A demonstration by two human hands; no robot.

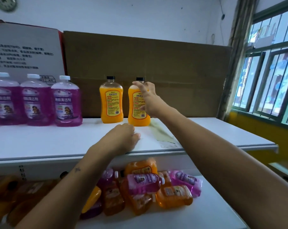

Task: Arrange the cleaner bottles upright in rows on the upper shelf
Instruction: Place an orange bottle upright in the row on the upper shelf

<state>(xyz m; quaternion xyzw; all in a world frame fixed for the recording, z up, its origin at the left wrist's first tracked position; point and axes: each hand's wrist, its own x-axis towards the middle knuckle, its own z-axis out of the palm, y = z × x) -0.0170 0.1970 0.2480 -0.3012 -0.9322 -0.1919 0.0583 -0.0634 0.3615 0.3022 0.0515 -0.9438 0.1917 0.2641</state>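
cleaner bottles stand upright on the upper shelf [41, 142]: three purple bottles [36, 100] in a row at the left, then two orange bottles, the first orange bottle [111, 101] standing free. the left hand [123, 138] rests flat and empty on the shelf. the right hand [146, 98] grips the second orange bottle [136, 109]. below, a heap of bottles [145, 185] lies on the lower shelf [214, 204].

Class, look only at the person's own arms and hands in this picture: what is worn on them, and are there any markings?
Both arms are bare right up to the frame edge: no sleeves, gloves, watch, bracelets or rings show. The left hand and right hand are uncovered. The one marking is a small dark mark, possibly a tattoo, on the left forearm near the wrist; its shape is too small to tell.
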